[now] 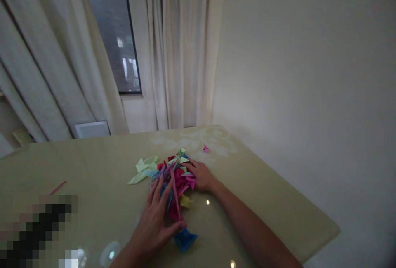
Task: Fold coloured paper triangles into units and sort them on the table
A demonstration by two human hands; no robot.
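Observation:
A loose heap of folded colored paper pieces (182, 177) lies on the table, in pink, red, pale green, blue and purple. My left hand (159, 214) rests against its near left side, fingers spread and thumb apart. From the right, my right hand (201, 174) touches the heap with its fingers stretched out over it. A blue folded paper (185, 240) lies just below my left thumb. Between the hands shows a yellow paper piece (186, 201). Pale green papers (144, 169) stick out at the left. My fingers hide part of the heap.
A small pink folded paper (206, 148) lies apart, beyond my right hand. At the left is a thin pink stick-like piece (58, 187), beside a pixelated patch. The pale table (262, 185) runs along a white wall (309, 74); curtains (182, 53) hang behind it.

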